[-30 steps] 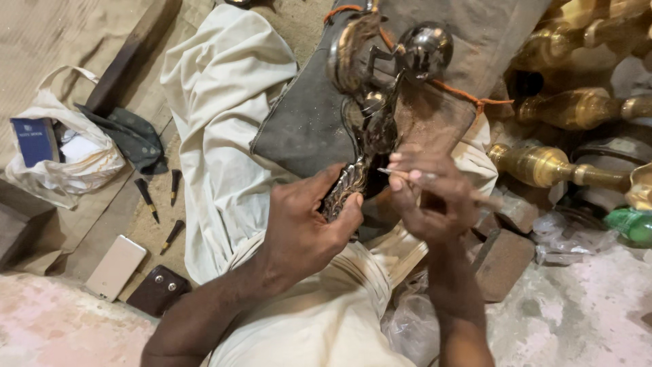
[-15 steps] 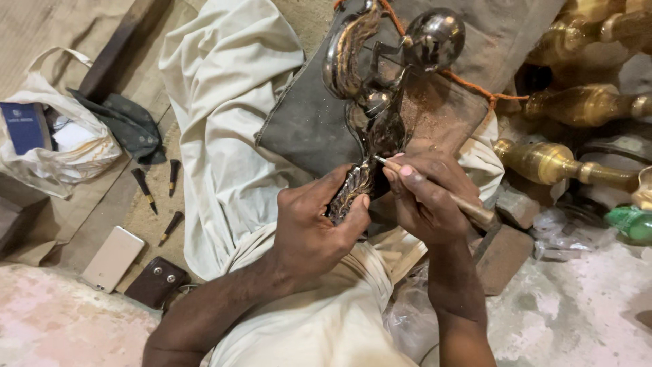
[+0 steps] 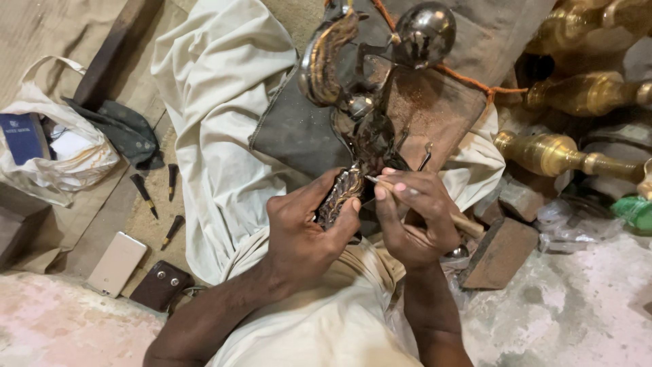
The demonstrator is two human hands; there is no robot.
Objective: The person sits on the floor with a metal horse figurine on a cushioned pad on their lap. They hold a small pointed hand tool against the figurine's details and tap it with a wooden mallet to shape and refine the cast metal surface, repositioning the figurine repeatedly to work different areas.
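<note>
We grip the lower end of the dark ornate metal piece (image 3: 346, 194) in our left hand (image 3: 305, 234), fingers wrapped around it to steady it over our lap. Our right hand (image 3: 414, 221) pinches a thin wooden-handled tool (image 3: 435, 207) like a pen, its fine tip resting against the metal just beside the left thumb. We judge this to be close detail work on the surface, well under way; the next stroke calls for a firm brace from the left hand and small, controlled pressure at the tip, since a slip would mark the relief.

The piece rises away from us to a curved crest and a round polished knob (image 3: 424, 30), propped on a grey pad (image 3: 292, 129) over pale cloth (image 3: 210, 102).

To our left on the floor lie a pale flat phone (image 3: 117, 264), a small brown snap-fastened pouch (image 3: 160, 285) and three short dark punches (image 3: 157, 197). Farther off, a white plastic bag (image 3: 58, 166) holds a dark blue book-shaped pack (image 3: 24, 136) with pale lettering. To the right stand brass turned spindles (image 3: 564, 153).
</note>
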